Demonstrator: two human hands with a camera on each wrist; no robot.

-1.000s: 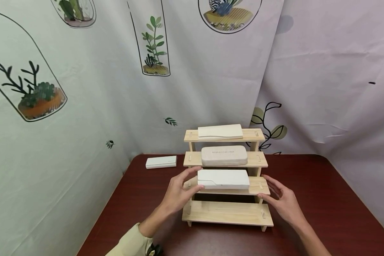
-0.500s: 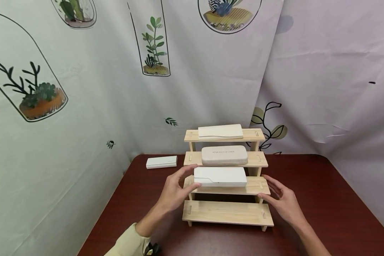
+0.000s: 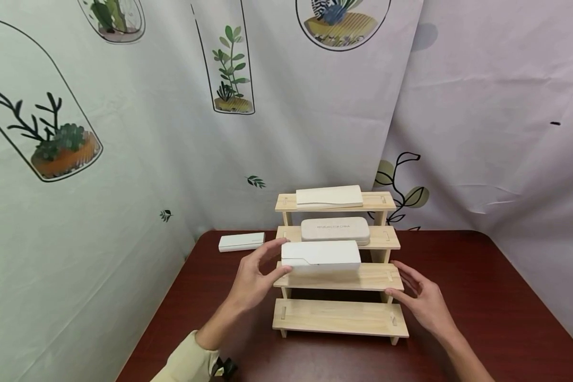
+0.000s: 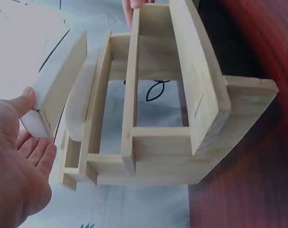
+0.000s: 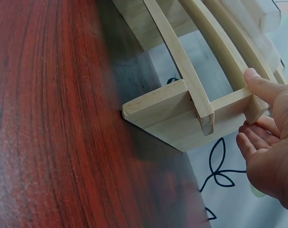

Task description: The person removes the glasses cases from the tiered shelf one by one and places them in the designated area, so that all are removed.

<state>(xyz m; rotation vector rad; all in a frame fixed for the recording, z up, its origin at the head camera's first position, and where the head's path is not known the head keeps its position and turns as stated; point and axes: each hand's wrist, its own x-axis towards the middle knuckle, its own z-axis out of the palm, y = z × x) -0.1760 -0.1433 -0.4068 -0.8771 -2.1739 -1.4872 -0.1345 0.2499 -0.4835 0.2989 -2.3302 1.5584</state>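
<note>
My left hand (image 3: 249, 280) pinches the left end of a white oblong case (image 3: 321, 253) with a flap line on its front. The case is raised over the second shelf from the bottom of a stepped wooden display rack (image 3: 339, 317), its shadow on the board below. In the left wrist view the thumb lies on one side of the case (image 4: 63, 76) and the fingers on the other. At the rack's right side, my right hand (image 3: 422, 300) holds the end of that same shelf. The right wrist view shows the thumb (image 5: 260, 83) on its edge, with fingers curled below.
A beige case with lettering (image 3: 335, 231) lies on the third shelf, and a flat cream case (image 3: 329, 196) on the top one. Another slim white case (image 3: 241, 242) lies at the back left of the dark red table (image 3: 458, 265). A printed curtain (image 3: 172, 132) hangs behind.
My left hand has lifted the white case off its shelf, moving it up and to the left. The right hand stays at the rack's side.
</note>
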